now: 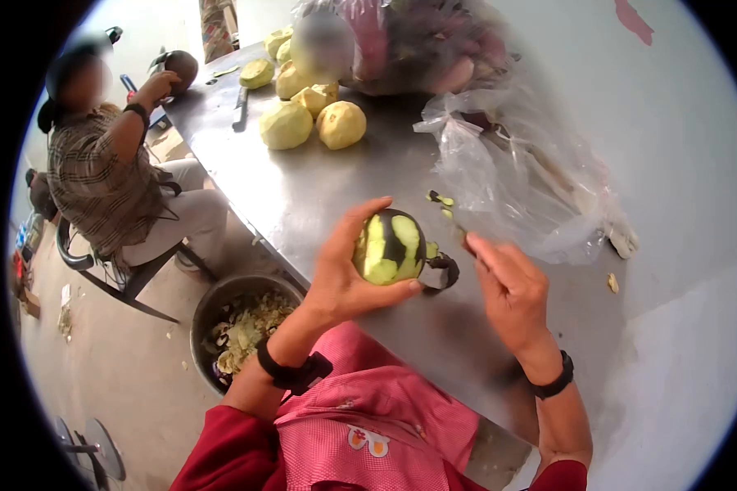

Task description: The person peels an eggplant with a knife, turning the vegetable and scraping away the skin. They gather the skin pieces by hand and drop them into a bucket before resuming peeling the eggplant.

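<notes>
My left hand (344, 270) grips a round eggplant (393, 245), with thumb and fingers around its sides. Dark strips of skin alternate with bare pale green flesh on it. To its right, my right hand (512, 286) is closed around a slim peeling tool (460, 232), mostly hidden by the fingers; whether it is a knife or a peeler I cannot make out. Small bits of peel (440, 199) show by the tool's far end. A dark curl of peel (444, 272) lies just right of the eggplant, apart from my right hand.
Peeled eggplants (286, 125) and a knife (240, 109) lie on the metal table (221, 155). Behind is a clear plastic bag (516, 164) of purple eggplants (458, 57). A metal bowl (201, 315) of peelings stands at lower left. Another person (110, 172) sits left, holding a dark eggplant (182, 72).
</notes>
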Available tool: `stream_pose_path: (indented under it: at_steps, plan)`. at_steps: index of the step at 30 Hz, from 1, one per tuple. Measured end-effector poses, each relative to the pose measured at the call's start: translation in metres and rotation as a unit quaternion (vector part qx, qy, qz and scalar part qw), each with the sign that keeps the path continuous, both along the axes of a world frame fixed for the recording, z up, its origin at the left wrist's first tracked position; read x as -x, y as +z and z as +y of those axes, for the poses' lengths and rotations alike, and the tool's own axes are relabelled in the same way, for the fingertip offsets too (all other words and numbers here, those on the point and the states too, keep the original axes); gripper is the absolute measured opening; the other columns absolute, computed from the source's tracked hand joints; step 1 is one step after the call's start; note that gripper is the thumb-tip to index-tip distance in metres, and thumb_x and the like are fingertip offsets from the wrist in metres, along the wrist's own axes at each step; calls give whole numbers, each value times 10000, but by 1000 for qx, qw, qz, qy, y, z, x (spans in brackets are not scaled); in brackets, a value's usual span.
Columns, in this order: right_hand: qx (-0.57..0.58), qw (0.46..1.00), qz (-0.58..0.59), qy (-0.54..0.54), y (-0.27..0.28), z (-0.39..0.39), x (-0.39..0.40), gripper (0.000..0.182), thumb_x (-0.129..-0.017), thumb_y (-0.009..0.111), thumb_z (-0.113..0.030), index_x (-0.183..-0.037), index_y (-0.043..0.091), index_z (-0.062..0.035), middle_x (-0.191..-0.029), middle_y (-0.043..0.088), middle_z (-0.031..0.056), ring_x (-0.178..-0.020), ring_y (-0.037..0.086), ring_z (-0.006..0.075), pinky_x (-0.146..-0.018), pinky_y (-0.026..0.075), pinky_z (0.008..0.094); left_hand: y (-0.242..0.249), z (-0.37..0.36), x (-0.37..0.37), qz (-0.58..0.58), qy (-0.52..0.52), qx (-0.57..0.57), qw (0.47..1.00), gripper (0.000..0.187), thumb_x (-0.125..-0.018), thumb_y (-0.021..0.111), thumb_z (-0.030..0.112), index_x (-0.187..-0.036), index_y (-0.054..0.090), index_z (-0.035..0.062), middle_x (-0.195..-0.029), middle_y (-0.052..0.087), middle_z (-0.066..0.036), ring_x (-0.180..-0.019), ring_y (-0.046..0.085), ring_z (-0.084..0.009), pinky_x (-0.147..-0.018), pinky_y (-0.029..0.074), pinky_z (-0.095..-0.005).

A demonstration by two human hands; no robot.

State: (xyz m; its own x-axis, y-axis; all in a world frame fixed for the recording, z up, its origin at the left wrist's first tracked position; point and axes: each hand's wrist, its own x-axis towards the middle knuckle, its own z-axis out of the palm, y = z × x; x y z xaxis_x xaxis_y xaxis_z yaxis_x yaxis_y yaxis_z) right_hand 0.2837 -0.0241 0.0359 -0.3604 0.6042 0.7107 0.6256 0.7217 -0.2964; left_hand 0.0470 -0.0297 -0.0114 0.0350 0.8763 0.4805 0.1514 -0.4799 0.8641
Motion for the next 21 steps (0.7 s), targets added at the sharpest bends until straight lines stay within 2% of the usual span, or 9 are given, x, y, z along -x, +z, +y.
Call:
stream_pose_path:
  at_steps: [1, 4, 8, 10, 13, 15, 20, 21]
  plan:
    - [-14, 998, 5, 53, 6, -3, 4, 441, -805, 733, 1, -1212, 727, -168, -849, 628, 60, -679, 631, 247, -590, 512, 356, -3, 1, 0, -8, 8, -9, 1000, 959, -628, 947, 244, -1442, 479, 47, -1249, 582, -116, -1151, 591, -216, -1003, 474, -346]
    - [-10, 994, -48, 102, 4, -17, 12, 493, -761, 729, 4, -1218, 729, -180, -862, 621, 52, -644, 616, 234, -554, 512, 337, -5, 4, -1, 15, 27, -35, 999, 986, -610, 954, 239, -1449, 473, 49, -1261, 573, -114, -1166, 581, -214, -1005, 472, -346]
    - [-34, 990, -93, 103, 2, -23, 13, 535, -732, 724, -6, -1235, 726, -189, -872, 613, 37, -619, 605, 207, -525, 508, 323, -11, 8, 0, 9, 3, -50, 999, 1033, -566, 971, 235, -1451, 471, 50, -1271, 571, -125, -1183, 580, -238, -1016, 470, -363]
    - [-22, 988, -113, 102, 5, -25, 13, 457, -763, 756, 20, -1193, 733, -135, -861, 643, 55, -644, 632, 209, -527, 494, 324, -11, 9, 0, 22, 7, -53, 998, 1048, -552, 976, 235, -1452, 471, 52, -1274, 570, -131, -1188, 581, -249, -1020, 469, -370]
    - [-31, 989, -109, 92, 3, -23, 13, 472, -754, 758, 22, -1197, 734, -140, -858, 639, 54, -641, 628, 213, -531, 496, 328, -8, 7, -1, 10, -2, -32, 999, 1062, -544, 978, 241, -1455, 466, 53, -1269, 573, -140, -1184, 587, -269, -1022, 470, -381]
    - [-30, 989, -108, 94, 1, -22, 12, 477, -753, 755, 27, -1199, 733, -141, -860, 639, 56, -641, 626, 214, -532, 497, 330, -3, 4, -2, 21, -13, 6, 1000, 1079, -558, 960, 184, -1489, 427, 63, -1303, 542, -80, -1207, 541, -186, -1071, 430, -326]
    - [-28, 989, -101, 101, -2, -22, 14, 475, -756, 748, 36, -1198, 733, -137, -866, 642, 62, -642, 623, 217, -535, 499, 333, -2, 3, -2, -18, -40, 32, 999, 1093, -556, 960, 174, -1495, 413, 64, -1293, 545, -72, -1196, 545, -181, -1062, 436, -322]
    - [-38, 989, -101, 100, -5, -20, 13, 517, -749, 725, 22, -1233, 723, -158, -871, 620, 52, -639, 613, 201, -536, 505, 324, -3, 3, -2, -19, -43, 34, 998, 1094, -558, 960, 175, -1496, 410, 64, -1293, 543, -71, -1192, 546, -180, -1058, 439, -320]
